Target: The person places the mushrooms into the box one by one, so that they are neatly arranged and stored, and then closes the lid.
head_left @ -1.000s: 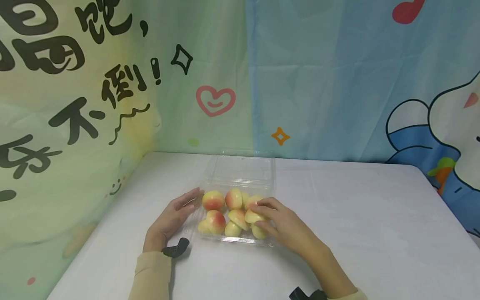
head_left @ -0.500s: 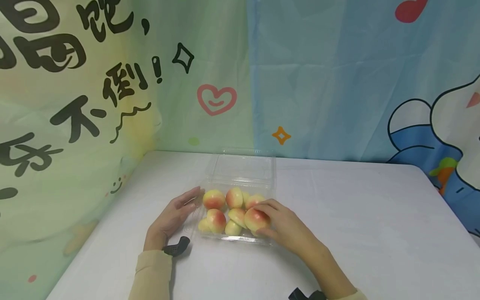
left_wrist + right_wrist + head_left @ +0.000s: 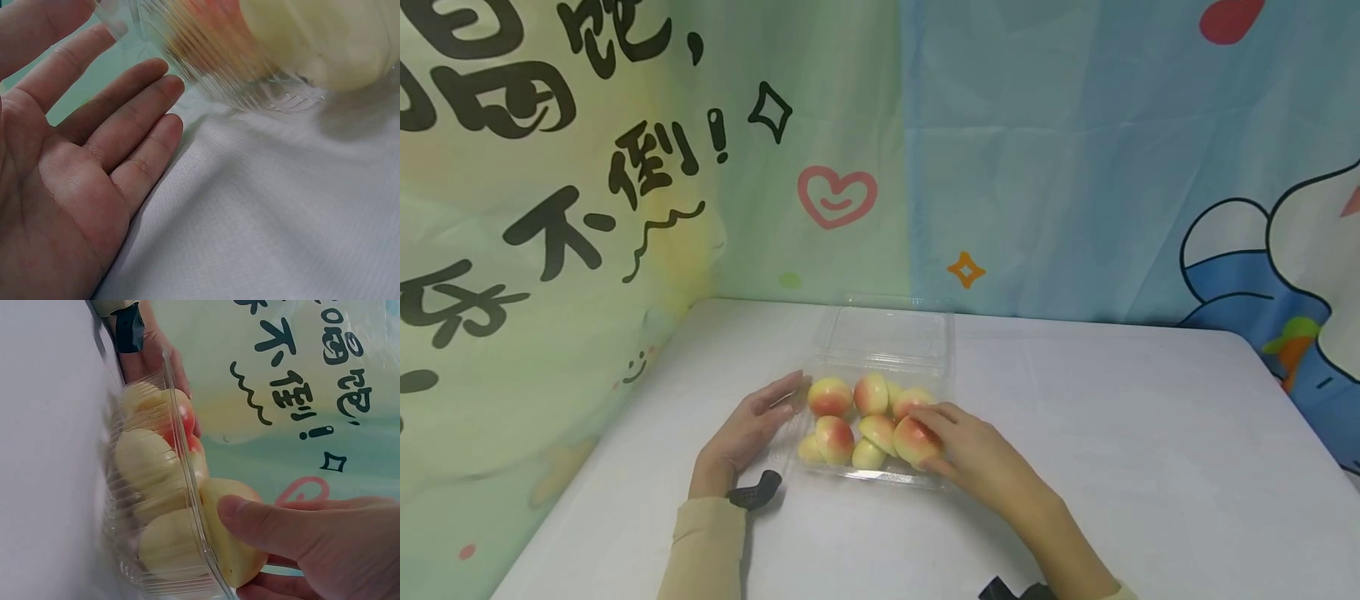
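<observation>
A clear plastic clamshell box (image 3: 880,476) stands on the table, filled with yellow peaches with a red blush. My right hand (image 3: 981,446) pinches one peach (image 3: 917,442) at the box's near right corner, on top of the others. In the right wrist view the thumb presses this peach (image 3: 234,550) just above the rim; its side toward the box looks flat, as if halved. My left hand (image 3: 748,433) is at the box's left side with fingers extended. In the left wrist view, a fingertip touches the plastic wall (image 3: 206,69); the palm holds nothing.
The box's clear lid (image 3: 891,333) lies folded back toward the rear. More peaches (image 3: 831,398) sit in the box, some stacked. A white cloth (image 3: 1120,450) covers the table. A printed curtain (image 3: 1037,167) hangs behind and along the left.
My right hand has turned the peach at the near right corner, so its red side now shows instead of its yellow side. My left hand stays beside the box.
</observation>
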`<move>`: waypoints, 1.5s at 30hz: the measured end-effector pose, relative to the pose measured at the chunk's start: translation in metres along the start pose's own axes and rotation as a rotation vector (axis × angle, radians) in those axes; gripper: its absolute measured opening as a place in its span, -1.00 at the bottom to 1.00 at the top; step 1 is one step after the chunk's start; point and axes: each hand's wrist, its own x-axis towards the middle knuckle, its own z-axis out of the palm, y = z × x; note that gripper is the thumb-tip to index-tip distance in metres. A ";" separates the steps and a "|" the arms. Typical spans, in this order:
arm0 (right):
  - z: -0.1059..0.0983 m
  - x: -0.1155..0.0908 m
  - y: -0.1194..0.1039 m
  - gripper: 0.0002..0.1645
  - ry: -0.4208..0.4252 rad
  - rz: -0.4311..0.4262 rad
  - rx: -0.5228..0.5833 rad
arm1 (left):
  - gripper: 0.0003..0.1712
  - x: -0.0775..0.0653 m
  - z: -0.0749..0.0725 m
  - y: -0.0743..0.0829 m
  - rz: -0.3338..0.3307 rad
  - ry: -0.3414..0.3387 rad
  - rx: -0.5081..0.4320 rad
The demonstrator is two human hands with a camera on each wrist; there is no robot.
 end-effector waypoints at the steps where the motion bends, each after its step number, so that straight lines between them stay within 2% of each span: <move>1: 0.000 0.000 0.000 -0.31 0.006 -0.004 0.003 | -0.36 0.000 0.000 0.000 0.001 0.002 0.003; 4: 0.000 0.000 -0.001 -0.37 0.021 -0.002 0.022 | -0.37 0.000 0.000 0.001 -0.007 0.012 0.016; 8: -0.001 0.000 -0.001 -0.43 0.026 -0.038 -0.022 | -0.37 0.000 0.000 0.002 -0.016 0.018 0.028; 14: -0.006 0.002 -0.003 -0.43 -0.020 -0.056 -0.054 | -0.37 0.001 -0.001 0.002 -0.002 0.004 0.019; 21: -0.011 0.007 -0.006 -0.50 -0.048 -0.098 -0.056 | -0.36 0.002 0.001 0.003 -0.038 0.022 0.020; 24: -0.012 0.008 -0.006 -0.49 -0.056 -0.097 -0.052 | -0.36 0.001 0.001 0.004 -0.039 0.026 0.024; 31: -0.011 0.010 -0.010 -0.52 -0.061 -0.075 -0.054 | -0.37 0.000 -0.001 0.005 0.018 -0.007 -0.029; 34: -0.010 0.010 -0.012 -0.51 -0.080 -0.049 -0.053 | -0.37 -0.001 -0.001 0.004 0.015 -0.002 -0.026; 38: -0.004 0.014 -0.014 -0.58 -0.100 -0.064 -0.056 | -0.37 -0.001 -0.001 0.003 -0.007 0.013 -0.023; 42: 0.002 0.016 -0.015 -0.67 -0.086 -0.086 -0.091 | -0.37 -0.001 0.000 0.001 -0.019 0.011 -0.033; 45: 0.002 0.015 -0.015 -0.65 -0.072 -0.085 -0.106 | -0.37 0.000 0.000 0.000 -0.002 0.009 -0.037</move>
